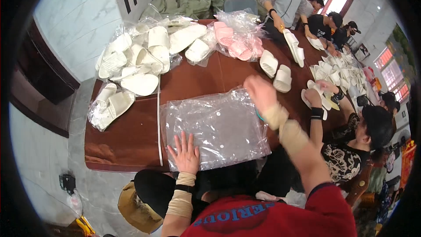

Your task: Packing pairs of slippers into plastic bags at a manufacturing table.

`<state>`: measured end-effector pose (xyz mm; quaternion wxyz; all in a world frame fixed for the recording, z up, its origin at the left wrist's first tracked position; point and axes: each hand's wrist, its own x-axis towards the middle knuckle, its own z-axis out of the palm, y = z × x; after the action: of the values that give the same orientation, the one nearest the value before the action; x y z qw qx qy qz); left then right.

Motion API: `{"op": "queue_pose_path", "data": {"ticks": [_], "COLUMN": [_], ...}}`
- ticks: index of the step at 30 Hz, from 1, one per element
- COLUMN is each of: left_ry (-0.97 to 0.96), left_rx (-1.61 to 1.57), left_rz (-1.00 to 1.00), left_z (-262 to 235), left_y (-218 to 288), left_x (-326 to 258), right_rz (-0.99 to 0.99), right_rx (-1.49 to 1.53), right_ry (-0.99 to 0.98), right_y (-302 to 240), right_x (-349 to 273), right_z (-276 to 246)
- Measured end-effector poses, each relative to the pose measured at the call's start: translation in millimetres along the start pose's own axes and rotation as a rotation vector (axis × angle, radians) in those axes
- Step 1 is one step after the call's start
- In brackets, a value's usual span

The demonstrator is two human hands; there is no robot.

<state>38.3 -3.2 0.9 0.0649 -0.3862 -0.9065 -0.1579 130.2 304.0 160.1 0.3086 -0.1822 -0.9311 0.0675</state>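
A stack of clear plastic bags (219,125) lies flat on the brown table (131,136) in front of me. My left hand (185,152) rests palm down on the near left corner of the bags, fingers spread. My right hand (259,91) hovers blurred above the far right edge of the bags, reaching toward a pair of white slippers (276,71); it holds nothing that I can see. Both wrists wear tan sleeves.
Bagged and loose white slippers (136,63) pile up at the table's far left, pink slippers (237,44) in plastic at the back. A seated person (351,145) at my right handles slippers; several others work along the right side. Green sacks (193,0) lie behind the table.
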Motion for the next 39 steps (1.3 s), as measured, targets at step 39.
{"op": "queue_pose_path", "data": {"ticks": [39], "left_ry": [-0.225], "left_rx": [0.116], "left_rz": [0.05], "left_z": [-4], "left_y": [-38], "left_x": [98], "right_rz": [0.175], "right_rx": [-0.156], "right_ry": [-0.209], "right_y": [180], "right_x": [158], "right_z": [131]}}
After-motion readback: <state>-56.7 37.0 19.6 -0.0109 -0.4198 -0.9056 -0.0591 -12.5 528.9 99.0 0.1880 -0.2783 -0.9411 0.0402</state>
